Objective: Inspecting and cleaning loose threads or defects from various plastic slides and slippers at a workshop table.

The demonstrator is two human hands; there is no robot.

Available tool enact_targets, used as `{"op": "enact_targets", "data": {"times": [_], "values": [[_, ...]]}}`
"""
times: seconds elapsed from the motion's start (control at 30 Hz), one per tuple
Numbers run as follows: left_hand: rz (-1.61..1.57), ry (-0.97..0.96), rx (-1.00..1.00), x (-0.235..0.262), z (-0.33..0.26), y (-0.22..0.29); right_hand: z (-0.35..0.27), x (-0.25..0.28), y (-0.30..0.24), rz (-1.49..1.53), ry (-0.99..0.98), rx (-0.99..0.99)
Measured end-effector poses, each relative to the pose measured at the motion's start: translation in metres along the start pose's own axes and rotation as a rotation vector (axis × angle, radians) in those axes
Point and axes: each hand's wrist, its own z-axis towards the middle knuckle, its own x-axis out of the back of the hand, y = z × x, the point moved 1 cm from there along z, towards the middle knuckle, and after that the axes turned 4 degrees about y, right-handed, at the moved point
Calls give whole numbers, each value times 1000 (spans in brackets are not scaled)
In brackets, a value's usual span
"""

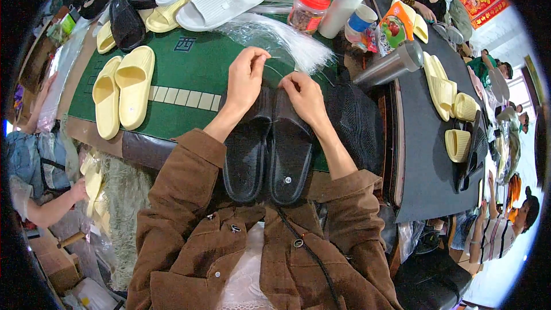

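Pinching a thin pale strand point(275, 70), the left hand point(245, 78) works just above the toe ends of the black slippers point(244, 166), its thumb and forefinger pressed together with no visible gap and the other fingers curled in behind. The right hand point(303, 97) hangs over the right one's toe end, thumb and forefinger brought together at what looks like the strand's other end; the contact is too fine to make out fully. Between the two pinches the strand bows in a loose arc, probably held by both ends so that its curve can be controlled. The black slippers lie side by side, heels toward the person, likely paired this way to keep both straps within reach of the fingertips. Beyond them, a fanned white bundle point(299, 47) of similar strands rests on the green mat point(198, 72), perhaps set there so that single ones come easily to hand. Left of the black slippers lies a cream pair point(134, 88); farther beyond sit grey slippers point(221, 7) and a red-lidded jar point(306, 12).
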Motion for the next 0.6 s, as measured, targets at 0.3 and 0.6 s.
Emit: {"op": "enact_targets", "data": {"times": [0.3, 0.6], "values": [[51, 28, 44, 0, -1, -7, -2, 2, -2, 341, 123, -117], [131, -127, -164, -6, -5, -1, -3, 3, -2, 409, 182, -84]]}}
